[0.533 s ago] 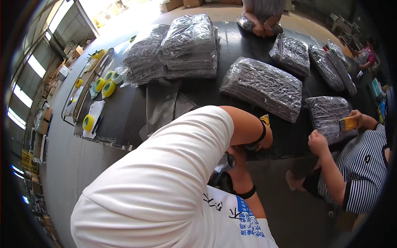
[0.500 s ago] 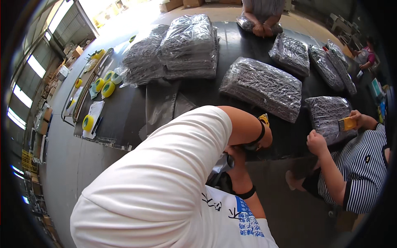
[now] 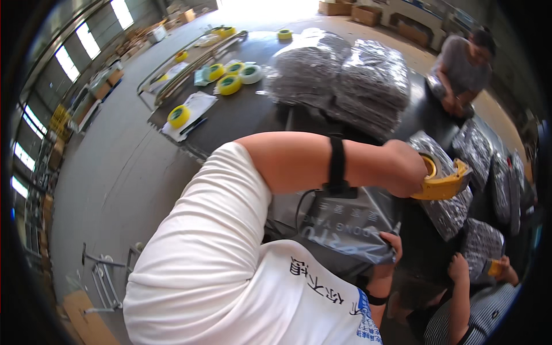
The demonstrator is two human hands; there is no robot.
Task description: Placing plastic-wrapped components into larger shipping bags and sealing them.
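Observation:
My left hand (image 3: 404,167) is closed round a yellow tape dispenser (image 3: 440,188) with a roll of tape in it, held up above the table. A black band circles that forearm. Below the arm is a grey plastic bag (image 3: 351,221) with pale print, partly hidden by my arm and shirt. My right hand (image 3: 392,247) grips the bag's right edge, its fingers bent over the plastic. Just past the dispenser lies a clear-wrapped bundle of grey textured material (image 3: 451,215). Whether anything is inside the bag I cannot tell.
Tall stacks of wrapped bundles (image 3: 374,80) stand at the back of the dark table (image 3: 230,115). Tape rolls (image 3: 230,85) lie to the left beside a metal rail (image 3: 198,66). A co-worker in stripes (image 3: 483,310) works at the right; another person (image 3: 464,69) leans in at the far side.
The view has swung left. My left hand has risen with the tape dispenser and reaches farther right. The grey bag and my right hand on its edge now show more clearly.

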